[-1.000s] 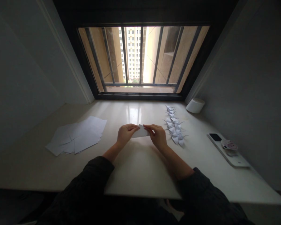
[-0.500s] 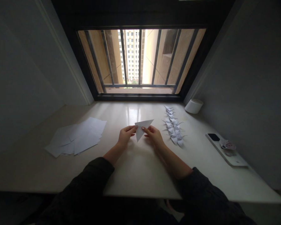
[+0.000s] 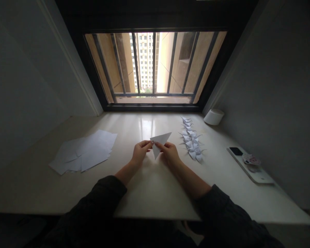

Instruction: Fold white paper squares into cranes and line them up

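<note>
A white sheet of paper folded into a triangle (image 3: pixel 162 138) is held above the table between both hands. My left hand (image 3: pixel 141 150) pinches its left corner between thumb and fingers. My right hand (image 3: pixel 169 150) grips it from the right, the thumb lying on the near face close to the left thumb and the fingers behind. One point of the paper sticks out to the upper right and another hangs down between the hands. The fingers behind the paper are partly hidden.
Several folded paper cranes (image 3: pixel 192 139) stand in rows right of my hands. Loose white paper sheets (image 3: pixel 93 148) lie in an overlapping pile at left. A phone (image 3: pixel 250 165) with a round grip lies at right. A white cup-like object (image 3: pixel 214 117) sits near the barred window (image 3: pixel 155 69).
The folded paper has shifted slightly right and down. My right thumb has slid left along it, and the two thumbs are now closer together.
</note>
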A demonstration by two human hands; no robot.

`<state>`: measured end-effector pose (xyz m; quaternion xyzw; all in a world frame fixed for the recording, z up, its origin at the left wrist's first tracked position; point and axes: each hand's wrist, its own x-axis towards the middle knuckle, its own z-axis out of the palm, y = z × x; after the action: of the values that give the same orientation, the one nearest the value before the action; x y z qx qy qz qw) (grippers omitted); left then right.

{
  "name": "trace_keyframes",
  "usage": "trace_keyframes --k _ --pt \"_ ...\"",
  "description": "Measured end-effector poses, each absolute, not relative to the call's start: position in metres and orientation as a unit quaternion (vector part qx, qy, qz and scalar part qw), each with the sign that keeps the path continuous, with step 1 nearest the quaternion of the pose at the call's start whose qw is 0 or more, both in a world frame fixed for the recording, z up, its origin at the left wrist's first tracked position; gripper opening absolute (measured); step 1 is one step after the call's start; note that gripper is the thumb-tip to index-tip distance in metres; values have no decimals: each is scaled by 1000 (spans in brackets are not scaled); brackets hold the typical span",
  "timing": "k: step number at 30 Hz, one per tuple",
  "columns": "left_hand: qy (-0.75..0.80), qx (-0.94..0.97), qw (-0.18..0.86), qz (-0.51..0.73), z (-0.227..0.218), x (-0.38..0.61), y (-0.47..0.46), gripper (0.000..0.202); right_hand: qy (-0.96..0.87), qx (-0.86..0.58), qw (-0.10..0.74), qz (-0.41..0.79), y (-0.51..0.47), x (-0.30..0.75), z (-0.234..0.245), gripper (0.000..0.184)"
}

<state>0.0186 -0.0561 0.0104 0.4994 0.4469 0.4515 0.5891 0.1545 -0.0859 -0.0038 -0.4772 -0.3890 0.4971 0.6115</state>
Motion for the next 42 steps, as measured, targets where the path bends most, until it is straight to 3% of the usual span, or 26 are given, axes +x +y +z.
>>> trace_keyframes --k 6,22,26,32,42 --pt "431 543 560 454 15 19 -57 31 -374 -471 610 515 -88 156 1 30" --pt "468 570 433 519 11 18 -50 33 -409 -501 543 535 -80 169 0 38" --pt "469 568 433 519 9 17 -48 35 -435 -493 520 545 -79 175 0 39" --pt "462 584 427 514 6 16 -49 34 -485 -547 522 439 -78 180 3 33" --pt "433 578 499 479 12 15 -50 33 -465 -515 556 458 -81 171 -6 39"
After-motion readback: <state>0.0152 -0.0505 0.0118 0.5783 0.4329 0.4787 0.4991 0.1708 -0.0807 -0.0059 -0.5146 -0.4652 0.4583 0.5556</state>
